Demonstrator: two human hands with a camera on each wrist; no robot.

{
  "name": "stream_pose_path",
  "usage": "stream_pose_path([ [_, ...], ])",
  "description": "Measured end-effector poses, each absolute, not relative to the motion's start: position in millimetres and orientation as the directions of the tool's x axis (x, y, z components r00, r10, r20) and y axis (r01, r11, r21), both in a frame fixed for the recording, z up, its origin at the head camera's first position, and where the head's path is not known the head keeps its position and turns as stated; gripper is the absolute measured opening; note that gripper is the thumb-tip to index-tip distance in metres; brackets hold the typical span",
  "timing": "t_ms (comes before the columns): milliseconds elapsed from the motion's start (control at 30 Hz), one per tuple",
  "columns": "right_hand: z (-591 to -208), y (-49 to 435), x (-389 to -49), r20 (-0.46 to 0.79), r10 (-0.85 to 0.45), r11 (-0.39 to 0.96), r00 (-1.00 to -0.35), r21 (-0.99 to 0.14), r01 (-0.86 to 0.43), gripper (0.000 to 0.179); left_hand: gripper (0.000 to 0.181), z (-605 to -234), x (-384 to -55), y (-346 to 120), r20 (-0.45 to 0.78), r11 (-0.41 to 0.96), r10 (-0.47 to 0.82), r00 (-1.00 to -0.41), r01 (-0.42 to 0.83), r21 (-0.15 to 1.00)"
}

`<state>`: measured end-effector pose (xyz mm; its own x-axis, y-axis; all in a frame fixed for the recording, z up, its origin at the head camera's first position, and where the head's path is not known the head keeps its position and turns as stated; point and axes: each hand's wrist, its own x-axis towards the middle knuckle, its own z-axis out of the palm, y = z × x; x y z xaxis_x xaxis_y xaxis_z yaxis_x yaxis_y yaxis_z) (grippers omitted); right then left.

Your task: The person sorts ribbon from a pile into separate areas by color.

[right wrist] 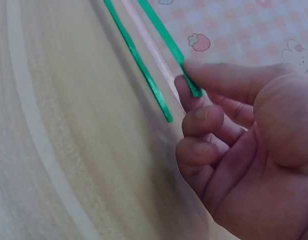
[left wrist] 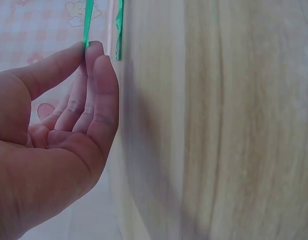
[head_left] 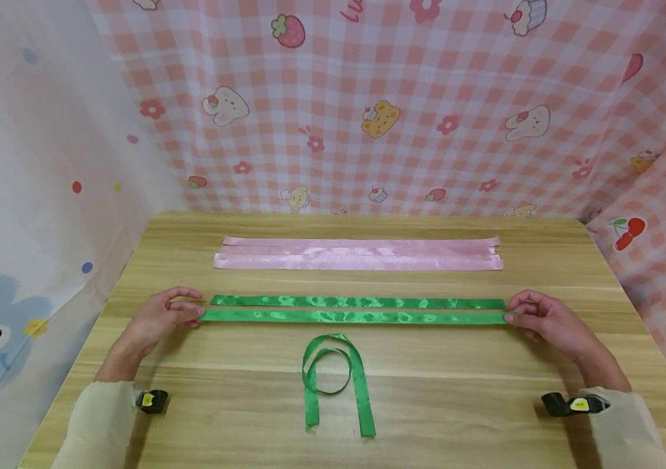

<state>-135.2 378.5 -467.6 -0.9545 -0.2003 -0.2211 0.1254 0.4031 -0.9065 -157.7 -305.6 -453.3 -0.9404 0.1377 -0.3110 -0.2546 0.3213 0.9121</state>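
Note:
A green satin ribbon is stretched straight from side to side, raised off the table in both wrist views. My left hand pinches its left end between thumb and fingertips. Its right end is pinched by my right hand, with a short tip sticking out past the thumb in the right wrist view. Just behind it in the head view, a second green ribbon lies flat on the table. Closer to me, a third green ribbon lies in a loose loop, both ends pointing toward me.
Several pink satin ribbons lie side by side near the back of the wooden table. A checked pink curtain hangs behind the table. A white patterned cloth hangs at the left.

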Motion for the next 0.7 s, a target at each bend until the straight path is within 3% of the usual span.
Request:
stream_pose_path([
  [333,-476.1,377.5,-139.4,-0.24,-0.077,0.521,-0.968,-0.837,0.166,0.032,0.044,-459.5,-163.8,-300.3,-0.331,0.36,0.075,-0.941,-0.284,0.889],
  [700,-481.4,369.6,-141.1,-0.201,0.013,0.528,-0.979,-0.83,0.178,0.035,0.05,-460.5,-168.2,-295.8,-0.332,0.446,0.011,-0.943,-0.293,0.846],
])
